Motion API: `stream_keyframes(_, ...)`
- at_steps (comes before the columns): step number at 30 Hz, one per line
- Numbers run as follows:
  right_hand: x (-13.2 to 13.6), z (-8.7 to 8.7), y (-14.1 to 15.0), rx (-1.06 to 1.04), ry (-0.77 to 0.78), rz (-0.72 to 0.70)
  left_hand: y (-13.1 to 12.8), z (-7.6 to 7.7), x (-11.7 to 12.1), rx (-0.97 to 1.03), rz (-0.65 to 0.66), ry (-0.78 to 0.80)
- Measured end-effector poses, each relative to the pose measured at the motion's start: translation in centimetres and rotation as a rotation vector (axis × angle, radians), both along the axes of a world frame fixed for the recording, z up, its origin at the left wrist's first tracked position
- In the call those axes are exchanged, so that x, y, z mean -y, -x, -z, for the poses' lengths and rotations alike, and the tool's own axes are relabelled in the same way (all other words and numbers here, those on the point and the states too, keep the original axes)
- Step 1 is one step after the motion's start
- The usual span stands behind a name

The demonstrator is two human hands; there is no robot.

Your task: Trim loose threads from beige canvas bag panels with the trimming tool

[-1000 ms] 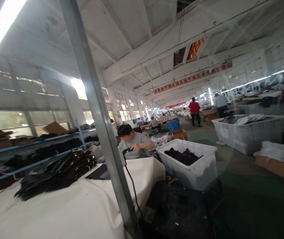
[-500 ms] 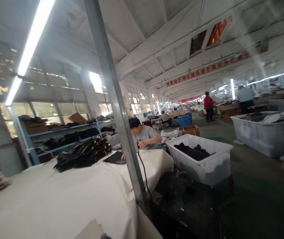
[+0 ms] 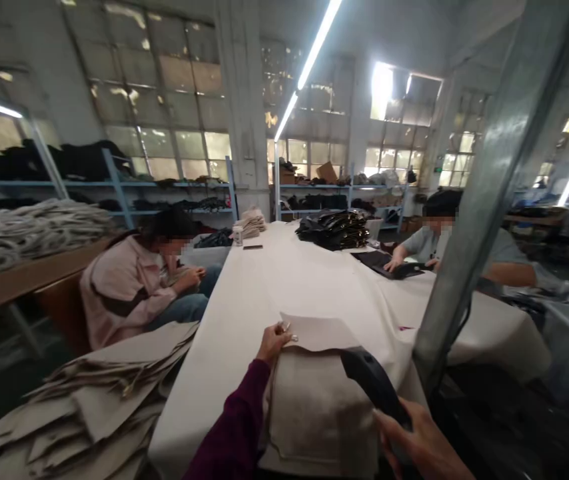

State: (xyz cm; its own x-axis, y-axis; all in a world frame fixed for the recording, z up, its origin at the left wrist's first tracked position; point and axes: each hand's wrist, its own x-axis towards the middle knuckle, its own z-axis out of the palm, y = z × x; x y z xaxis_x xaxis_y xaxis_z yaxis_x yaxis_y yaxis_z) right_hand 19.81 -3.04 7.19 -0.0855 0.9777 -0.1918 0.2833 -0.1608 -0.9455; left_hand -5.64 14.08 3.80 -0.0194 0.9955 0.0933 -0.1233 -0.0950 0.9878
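My left hand [image 3: 273,343] pinches the left edge of a beige fabric piece [image 3: 322,332], close to small shiny metal bits. The piece is lifted and lies over a stack of beige fabric pieces [image 3: 322,410] at the near end of the table. My right hand [image 3: 417,433] is wrapped round the handle of a black curved handheld tool [image 3: 377,383]. The tool's wide head is at the right corner of the fabric piece; whether it touches the cloth I cannot tell.
A white-covered table [image 3: 309,280] runs away from me. Dark pieces [image 3: 334,228] are piled at its far end. A metal post [image 3: 484,173] stands at right. Co-workers sit on both sides; the right one handles dark cloth [image 3: 372,261]. Beige pieces [image 3: 94,407] hang lower left.
The view has swung left and down from the hall to the table. Both my hands now show, with the fabric piece and the black tool in them.
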Motion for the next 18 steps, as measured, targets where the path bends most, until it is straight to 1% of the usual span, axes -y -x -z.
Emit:
stream_keyframes(2,0.1,-0.2,0.3,0.016,-0.006,-0.032,-0.1,1.0,0.5,0.060,0.028,-0.020)
stream_keyframes(4,0.0,-0.6,0.9,0.020,-0.015,-0.070,-0.3,1.7,1.5,0.107,0.073,-0.034)
stream_keyframes(9,-0.5,-1.5,3.3,-0.009,-0.047,-0.153,-0.6,2.7,4.9,0.216,0.208,-0.016)
stream_keyframes(11,-0.6,-1.7,4.3,-0.008,-0.039,-0.174,-0.6,2.9,6.1,0.263,0.242,0.000)
stream_keyframes(14,-0.5,-1.7,5.5,-0.002,-0.007,-0.194,-0.4,2.9,7.6,0.293,0.253,-0.011)
stream_keyframes(18,-0.2,-1.6,6.7,-0.002,-0.013,-0.230,0.0,2.4,8.8,0.249,0.238,-0.077)
